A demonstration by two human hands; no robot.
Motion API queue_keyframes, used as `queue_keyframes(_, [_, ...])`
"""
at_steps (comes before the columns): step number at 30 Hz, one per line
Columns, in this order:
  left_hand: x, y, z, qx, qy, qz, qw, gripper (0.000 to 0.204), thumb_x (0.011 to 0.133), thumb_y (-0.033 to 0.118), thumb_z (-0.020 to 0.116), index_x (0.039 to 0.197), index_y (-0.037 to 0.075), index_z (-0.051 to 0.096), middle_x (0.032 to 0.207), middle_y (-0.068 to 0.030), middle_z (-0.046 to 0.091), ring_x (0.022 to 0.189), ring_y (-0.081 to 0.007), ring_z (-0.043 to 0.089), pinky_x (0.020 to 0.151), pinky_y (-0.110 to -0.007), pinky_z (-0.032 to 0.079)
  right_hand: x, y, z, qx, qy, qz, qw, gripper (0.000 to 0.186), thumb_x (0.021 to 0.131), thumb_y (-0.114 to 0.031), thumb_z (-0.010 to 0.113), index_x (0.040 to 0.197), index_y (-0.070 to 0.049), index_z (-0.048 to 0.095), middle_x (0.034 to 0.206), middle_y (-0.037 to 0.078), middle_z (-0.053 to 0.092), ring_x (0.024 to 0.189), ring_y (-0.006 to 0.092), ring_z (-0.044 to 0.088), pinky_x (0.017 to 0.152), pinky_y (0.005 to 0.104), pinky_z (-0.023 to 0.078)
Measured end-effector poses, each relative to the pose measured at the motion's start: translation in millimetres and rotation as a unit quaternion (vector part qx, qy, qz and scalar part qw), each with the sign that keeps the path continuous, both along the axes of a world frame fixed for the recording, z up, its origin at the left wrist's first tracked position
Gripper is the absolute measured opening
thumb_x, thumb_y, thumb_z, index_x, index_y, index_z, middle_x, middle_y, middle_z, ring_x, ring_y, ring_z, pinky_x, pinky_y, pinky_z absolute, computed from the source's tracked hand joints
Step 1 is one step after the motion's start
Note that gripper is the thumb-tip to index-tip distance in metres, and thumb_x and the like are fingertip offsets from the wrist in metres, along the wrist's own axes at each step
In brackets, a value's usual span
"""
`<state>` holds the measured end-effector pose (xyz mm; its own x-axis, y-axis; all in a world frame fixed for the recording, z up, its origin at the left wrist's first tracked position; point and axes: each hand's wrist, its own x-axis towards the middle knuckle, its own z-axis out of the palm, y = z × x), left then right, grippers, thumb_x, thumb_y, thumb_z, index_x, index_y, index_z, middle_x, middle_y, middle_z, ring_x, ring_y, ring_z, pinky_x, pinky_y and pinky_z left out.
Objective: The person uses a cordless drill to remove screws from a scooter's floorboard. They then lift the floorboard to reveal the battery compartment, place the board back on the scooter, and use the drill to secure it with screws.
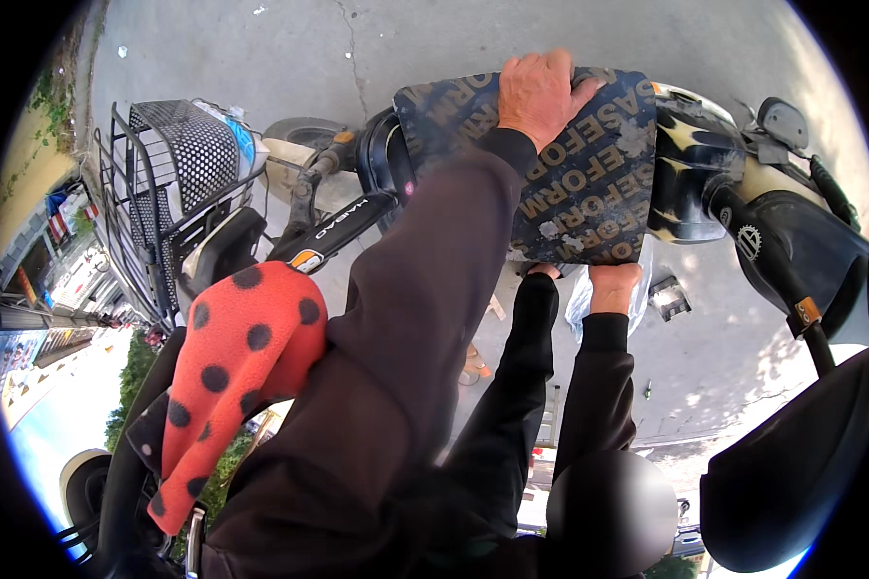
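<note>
A dark plywood board with tan printed lettering lies across the upper middle, its surface scuffed and pale in spots. My left hand is closed over its far edge, the thumb to the right and the fingertips bent over the edge. At the near edge, my right hand grips the board from below; its fingers are hidden under it. Dark sleeves with black cuffs cover both arms. Below the board, one dark trouser leg ends in a partly hidden foot.
A scooter with a black basket stands left. Red black-dotted cloth covers a handlebar grip beside my left arm. To the right are a black-and-cream scooter and a mirror. A clear plastic bag lies on the grey pavement.
</note>
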<state>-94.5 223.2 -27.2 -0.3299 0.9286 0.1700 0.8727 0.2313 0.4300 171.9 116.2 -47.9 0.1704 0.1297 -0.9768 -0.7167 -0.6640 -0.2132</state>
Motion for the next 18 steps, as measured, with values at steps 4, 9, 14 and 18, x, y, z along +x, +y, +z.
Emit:
queue_keyframes(4, [-5, 3, 5, -0.018, 0.015, -0.018, 1.0, 0.045, 0.089, 0.048, 0.077, 0.082, 0.01, 0.053, 0.064, -0.0054, 0.058, 0.061, -0.0283, 0.059, 0.06, -0.042, 0.045, -1, -7, -7, -0.004, -0.012, 0.01, 1.0, 0.06, 0.104, -0.036, 0.023, 0.151, -0.012, 0.051, 0.157, 0.013, 0.048, 0.143, 0.0375, 0.045, 0.118, 0.0582, 0.036])
queue_keyframes(9, [-9, 10, 5, -0.025, -0.013, -0.032, 0.999, 0.047, 0.09, 0.049, 0.076, 0.08, 0.009, 0.054, 0.062, -0.0069, 0.058, 0.058, -0.0301, 0.059, 0.056, -0.042, 0.047, 7, -15, -15, -0.006, -0.005, 0.019, 1.0, 0.061, 0.104, -0.039, 0.023, 0.152, -0.014, 0.051, 0.157, 0.012, 0.048, 0.144, 0.0372, 0.044, 0.118, 0.0587, 0.034])
queue_keyframes(14, [-10, 6, 6, -0.038, -0.007, -0.014, 0.999, 0.047, 0.089, 0.049, 0.075, 0.079, 0.009, 0.053, 0.062, -0.0084, 0.06, 0.059, -0.0308, 0.06, 0.057, -0.043, 0.047, -1, -8, -4, -0.021, 0.013, 0.02, 0.999, 0.061, 0.104, -0.04, 0.022, 0.152, -0.016, 0.051, 0.157, 0.01, 0.048, 0.145, 0.037, 0.044, 0.118, 0.06, 0.032])
queue_keyframes(18, [-3, 10, 9, -0.035, -0.035, -0.007, 0.999, 0.046, 0.09, 0.048, 0.075, 0.079, 0.009, 0.053, 0.063, -0.0085, 0.06, 0.06, -0.0312, 0.059, 0.059, -0.044, 0.047, 1, -4, -9, -0.017, 0.008, 0.016, 1.0, 0.061, 0.104, -0.04, 0.021, 0.151, -0.016, 0.052, 0.157, 0.009, 0.049, 0.144, 0.0365, 0.045, 0.118, 0.0595, 0.033])
